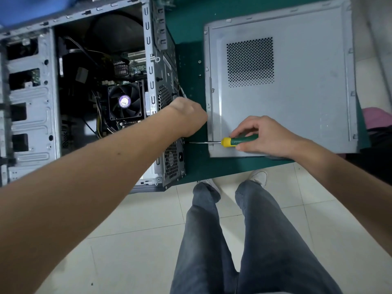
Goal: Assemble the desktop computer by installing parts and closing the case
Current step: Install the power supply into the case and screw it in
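Currently driving a screw at the rear of the open case [101, 85], by the power supply grille [171, 160].

Right hand [263, 134] grips the green-and-yellow screwdriver [231, 141], shaft level, tip at the rear panel. Left hand [188, 115] is there too; fingers hidden, can't tell its grip. Risk: tip cams out and strips the head. Side panel [280, 85], dull grey perforated steel, lies flat beside the case on the green mat [191, 60].

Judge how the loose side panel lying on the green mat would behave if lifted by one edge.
The side panel looks like thin sheet metal, so probably light but apt to flex. Its folded edges and tabs look sharp. Lying flat on the green mat, it should slide rather than tip.
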The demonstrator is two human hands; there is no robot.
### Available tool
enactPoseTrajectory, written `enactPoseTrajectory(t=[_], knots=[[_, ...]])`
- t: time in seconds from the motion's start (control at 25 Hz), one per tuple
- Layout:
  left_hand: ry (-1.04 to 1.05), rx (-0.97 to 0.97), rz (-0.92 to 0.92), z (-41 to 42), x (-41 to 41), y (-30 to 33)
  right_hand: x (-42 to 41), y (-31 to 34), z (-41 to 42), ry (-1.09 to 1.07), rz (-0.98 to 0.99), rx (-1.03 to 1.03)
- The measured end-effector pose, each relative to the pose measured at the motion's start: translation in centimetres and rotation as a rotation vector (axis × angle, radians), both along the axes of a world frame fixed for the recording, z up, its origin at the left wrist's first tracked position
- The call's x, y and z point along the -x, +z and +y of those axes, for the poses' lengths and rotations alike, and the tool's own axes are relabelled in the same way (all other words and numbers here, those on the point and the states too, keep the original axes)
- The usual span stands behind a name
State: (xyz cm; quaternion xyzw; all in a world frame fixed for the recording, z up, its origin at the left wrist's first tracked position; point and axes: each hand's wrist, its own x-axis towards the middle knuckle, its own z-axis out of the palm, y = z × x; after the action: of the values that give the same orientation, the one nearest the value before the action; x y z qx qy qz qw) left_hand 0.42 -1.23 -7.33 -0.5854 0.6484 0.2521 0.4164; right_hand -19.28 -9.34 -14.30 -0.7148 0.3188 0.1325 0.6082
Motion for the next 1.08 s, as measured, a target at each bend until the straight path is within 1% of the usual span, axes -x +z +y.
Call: enactPoseTrajectory(t=[0.08,0.12,0.2,0.24,0.28,0.32,0.4,0.44,0.48,0.6,0.68,0.76,0.84,0.88,0.96,1.08], knots=[[0.000,0.172,-0.002,0.9,-0.7,1.7,-0.1,0.4,-0.3,-0.022,-0.003,-0.049],[0.005,0.296,0.025,1.9,-1.2,2.3,-0.1,0.5,-0.4,-0.073,0.004,-0.085],[0.075,0.649,0.118,5.0,-2.0,3.4,-0.1,0.7,-0.4,-0.218,0.030,-0.169],[0.172,0.848,0.168,6.8,-2.0,4.0,0.0,0.8,-0.3,-0.274,0.040,-0.212],[0.317,1.010,0.205,8.6,-1.6,4.5,0.1,0.9,-0.1,-0.309,0.045,-0.239],[0.513,1.088,0.225,10.2,-1.0,4.7,0.1,0.9,0.1,-0.332,0.053,-0.247],[0.929,1.056,0.232,12.4,0.2,4.2,0.1,1.0,0.7,-0.352,0.050,-0.202],[1.062,1.020,0.197,12.9,0.7,3.8,0.1,1.1,0.8,-0.348,0.033,-0.171],[1.107,0.987,0.146,13.1,1.0,3.3,0.1,1.2,0.9,-0.334,0.018,-0.150],[1.047,0.971,0.056,13.0,1.2,2.2,0.3,1.0,0.5,-0.326,-0.025,-0.136],[1.043,0.996,0.043,13.2,1.1,1.8,-0.1,0.8,0.6,-0.437,-0.034,-0.126],[1.039,1.006,0.034,13.3,0.9,1.6,-0.9,0.7,1.1,-0.538,0.017,-0.094],[1.048,1.000,0.037,13.3,0.9,1.7,-1.6,0.6,1.4,-0.513,0.062,-0.037],[1.052,0.992,0.037,13.2,0.9,1.7,-1.7,0.8,1.2,-0.482,0.047,-0.033],[1.055,0.985,0.046,13.2,0.9,1.7,-1.3,0.9,0.5,-0.443,-0.001,-0.089],[1.047,0.986,0.044,13.3,0.8,1.5,-0.8,1.1,0.5,-0.528,-0.003,-0.135]])
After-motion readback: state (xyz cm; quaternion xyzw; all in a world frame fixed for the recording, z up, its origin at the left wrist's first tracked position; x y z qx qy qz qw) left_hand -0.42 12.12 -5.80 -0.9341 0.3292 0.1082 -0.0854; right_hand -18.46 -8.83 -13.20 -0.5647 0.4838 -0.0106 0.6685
